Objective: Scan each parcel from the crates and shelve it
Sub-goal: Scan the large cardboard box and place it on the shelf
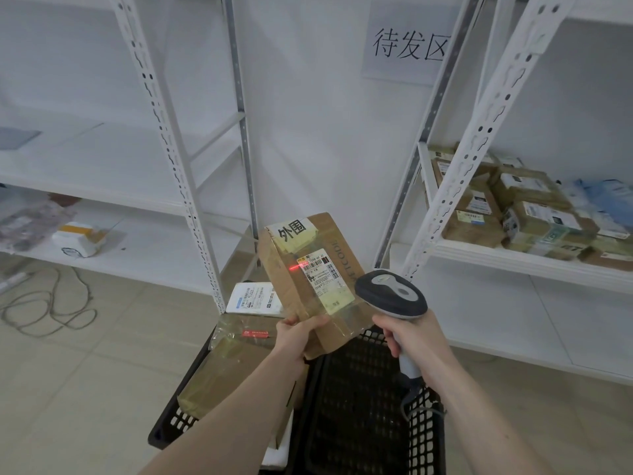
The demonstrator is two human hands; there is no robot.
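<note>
My left hand (297, 335) grips the near edge of a brown cardboard parcel (284, 265) and holds it up over the crates, its white shipping label facing me. My right hand (412, 339) grips the handle of a grey barcode scanner (390, 294) just right of the parcel. A red scan line falls on the label's upper left edge. Below, a black plastic crate (359, 399) sits on the right. A second crate (171, 419) on the left holds a taped brown parcel (236, 365) and a white parcel (253, 298).
A white metal shelf rack (507, 262) on the right carries several stacked brown parcels (527, 214). The left rack (178, 200) holds a small white box (80, 240) and a bagged item (27, 222). A cable (51, 303) coils on the tiled floor at left.
</note>
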